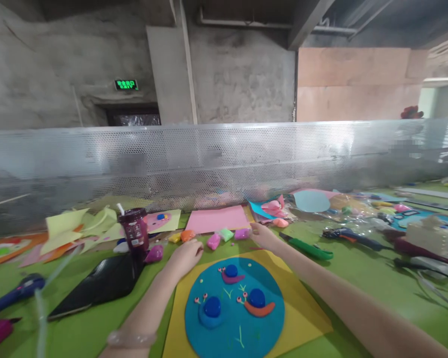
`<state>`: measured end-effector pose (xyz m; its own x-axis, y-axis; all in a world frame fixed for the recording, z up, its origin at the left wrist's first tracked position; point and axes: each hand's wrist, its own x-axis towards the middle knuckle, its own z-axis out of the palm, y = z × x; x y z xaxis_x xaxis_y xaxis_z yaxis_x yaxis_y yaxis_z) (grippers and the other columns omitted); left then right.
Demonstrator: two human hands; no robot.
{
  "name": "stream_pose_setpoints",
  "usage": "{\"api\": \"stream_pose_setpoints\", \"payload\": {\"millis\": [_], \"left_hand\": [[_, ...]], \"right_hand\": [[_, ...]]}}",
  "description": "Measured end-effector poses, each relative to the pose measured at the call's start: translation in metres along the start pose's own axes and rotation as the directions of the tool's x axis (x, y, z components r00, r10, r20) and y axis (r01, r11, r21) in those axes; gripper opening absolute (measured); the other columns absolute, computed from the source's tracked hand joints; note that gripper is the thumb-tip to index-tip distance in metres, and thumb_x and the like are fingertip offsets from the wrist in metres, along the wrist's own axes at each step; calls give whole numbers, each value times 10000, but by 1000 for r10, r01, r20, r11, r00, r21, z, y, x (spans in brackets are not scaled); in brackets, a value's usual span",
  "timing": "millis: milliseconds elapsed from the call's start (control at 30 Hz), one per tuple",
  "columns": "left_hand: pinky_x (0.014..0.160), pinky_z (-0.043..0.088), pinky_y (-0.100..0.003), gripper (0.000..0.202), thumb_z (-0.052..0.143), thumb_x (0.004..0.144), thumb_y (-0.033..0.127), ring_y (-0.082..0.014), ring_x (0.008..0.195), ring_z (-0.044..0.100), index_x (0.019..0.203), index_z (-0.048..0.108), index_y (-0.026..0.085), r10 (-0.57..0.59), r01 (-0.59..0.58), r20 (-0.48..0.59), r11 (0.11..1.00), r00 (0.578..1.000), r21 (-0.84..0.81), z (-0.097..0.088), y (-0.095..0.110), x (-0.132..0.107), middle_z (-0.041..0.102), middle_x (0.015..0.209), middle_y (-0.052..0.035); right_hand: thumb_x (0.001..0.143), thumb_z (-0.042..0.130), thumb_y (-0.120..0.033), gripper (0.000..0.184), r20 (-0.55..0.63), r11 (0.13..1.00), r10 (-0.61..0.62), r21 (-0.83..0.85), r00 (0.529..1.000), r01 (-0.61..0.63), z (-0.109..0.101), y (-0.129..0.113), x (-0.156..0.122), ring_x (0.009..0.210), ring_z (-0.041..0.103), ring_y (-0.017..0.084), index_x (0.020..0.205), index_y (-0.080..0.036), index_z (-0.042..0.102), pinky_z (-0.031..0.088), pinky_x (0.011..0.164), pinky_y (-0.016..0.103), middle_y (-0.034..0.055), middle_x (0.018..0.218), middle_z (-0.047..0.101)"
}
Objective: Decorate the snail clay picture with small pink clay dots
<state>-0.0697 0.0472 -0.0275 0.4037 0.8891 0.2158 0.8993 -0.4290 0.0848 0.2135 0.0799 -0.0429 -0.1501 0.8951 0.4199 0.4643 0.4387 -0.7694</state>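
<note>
A blue round felt disc with three clay snails lies on a yellow sheet on the green table. My left hand rests curled at the sheet's far left corner, its fingers closed; what they hold, if anything, is hidden. My right hand reaches past the sheet's far edge, fingertips touching a purple clay packet. Beside it lie green, pink and orange clay packets.
A dark drink cup with a straw and a black tablet stand left. A pink sheet, green cutter, glue gun and paper scraps lie about. A perforated metal barrier bounds the table's far side.
</note>
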Motion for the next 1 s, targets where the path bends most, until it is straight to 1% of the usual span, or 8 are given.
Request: {"api": "stream_pose_setpoints", "payload": {"millis": [67,167,233,333,433,533,700,1000], "left_hand": [[782,500,-393,243,519,873,302,-189,906,591,1061,555,151,4,-4,1,1000,1000,12,-1,1,-1,589,1064,-68],[779,500,-390,239,517,875,302,-186,898,592,1056,557,152,16,-15,-3,999,1000,28,-2,3,-3,591,1059,-67],[779,500,-390,240,517,875,303,-186,898,592,1057,556,152,21,-21,-7,999,1000,38,-2,4,-3,590,1059,-67],[785,498,-395,244,519,873,300,-191,911,589,1065,553,153,19,-18,-16,999,1000,47,0,6,-2,585,1073,-69],[799,493,-405,249,521,872,298,-198,935,582,1073,550,154,14,-13,-23,998,1000,54,2,6,-1,578,1092,-72],[805,491,-408,252,522,871,298,-201,945,579,1078,549,156,17,-15,-23,998,1000,65,3,6,0,574,1101,-74],[817,485,-414,250,525,869,296,-206,964,573,1076,551,159,28,-26,-22,996,999,89,5,5,0,571,1111,-74],[834,476,-427,250,525,869,296,-213,988,564,1076,552,157,28,-24,-34,993,999,115,5,10,-2,565,1126,-77]], "right_hand": [[918,534,-301,258,31,982,-58,-177,998,62,2,-1,-4,969,546,224,1139,-168,527,473,812,415,76,1159,516],[912,543,-296,279,81,908,-136,-388,987,157,8,-3,-12,1015,524,236,1158,-167,515,453,842,442,85,1196,494],[912,543,-295,283,102,848,-163,-493,981,192,13,-4,-15,1027,517,240,1163,-169,512,446,851,449,87,1207,486],[913,541,-296,287,119,772,-179,-598,977,214,19,-5,-17,1020,522,238,1168,-168,508,450,845,447,87,1199,491],[911,546,-297,290,126,725,-178,-654,976,217,21,-4,-16,1000,533,235,1163,-158,508,462,827,439,85,1175,504],[910,548,-296,281,118,702,-168,-683,979,203,22,-3,-15,980,543,229,1150,-153,514,472,810,428,82,1155,514],[911,546,-295,276,109,688,-166,-699,980,194,22,-4,-16,961,551,222,1145,-152,516,482,794,416,80,1140,522],[911,547,-295,272,87,677,-172,-713,981,182,22,-4,-18,953,554,219,1140,-150,518,484,788,412,79,1133,525]]}}
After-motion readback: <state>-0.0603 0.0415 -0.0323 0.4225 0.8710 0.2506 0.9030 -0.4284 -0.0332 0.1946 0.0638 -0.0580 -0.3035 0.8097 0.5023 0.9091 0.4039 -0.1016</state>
